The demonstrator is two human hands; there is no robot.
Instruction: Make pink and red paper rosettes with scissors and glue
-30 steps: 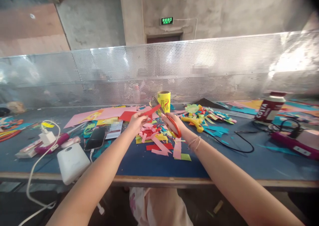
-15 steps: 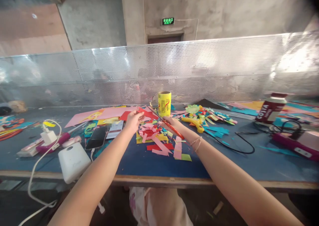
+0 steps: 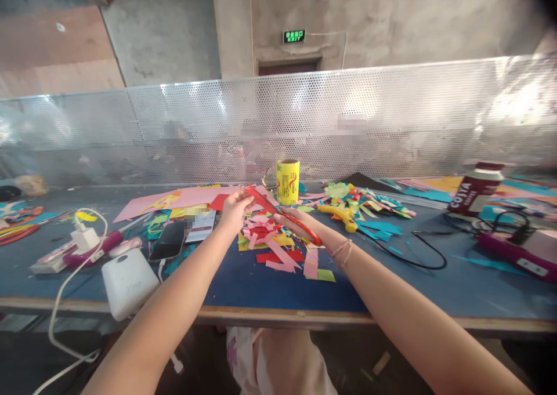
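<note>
Scissor handles (image 3: 311, 231) orange-red; held paper (image 3: 258, 199) red; tube (image 3: 285, 195) yellow; tabletop (image 3: 243, 293) blue

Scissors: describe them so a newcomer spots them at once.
On the blue table, find the upright yellow cylinder before the perforated metal screen. Nearer the viewer, the scissors sit in the person's right grip. Their curved, orange-red handle sets them apart from the flat red paper in the left grip.

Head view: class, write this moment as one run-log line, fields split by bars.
left hand: holds red paper | right hand: holds red-handled scissors | on table: paper scraps, upright yellow cylinder
</note>
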